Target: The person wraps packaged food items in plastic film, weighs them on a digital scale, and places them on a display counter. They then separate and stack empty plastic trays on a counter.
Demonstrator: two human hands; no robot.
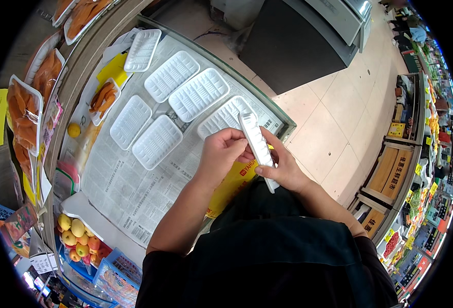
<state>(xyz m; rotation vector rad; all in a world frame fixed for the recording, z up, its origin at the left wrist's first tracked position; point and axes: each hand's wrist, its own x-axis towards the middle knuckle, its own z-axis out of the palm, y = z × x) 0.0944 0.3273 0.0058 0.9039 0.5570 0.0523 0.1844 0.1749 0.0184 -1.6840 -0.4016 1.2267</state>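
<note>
Between my hands a stack of white foam trays (258,148) stands on edge above the near right end of the newspaper-covered counter. My right hand (282,165) grips the stack from its right side, thumb near the lower end. At its left side is my left hand (226,152), fingers bent and touching the trays' edges; whether it pinches one is unclear. Several empty white foam trays lie apart on the newspaper (126,184), among them one (224,117) just behind my hands. A small tray at the left holds orange-brown strips of food (104,98).
Packed trays of orange food (24,115) line the left ledge. Apples (76,235) and a blue plastic basket (120,267) sit at the lower left. A yellow printed sheet or bag (228,188) lies at the counter's near edge. Beyond the counter stands a dark cabinet (295,46).
</note>
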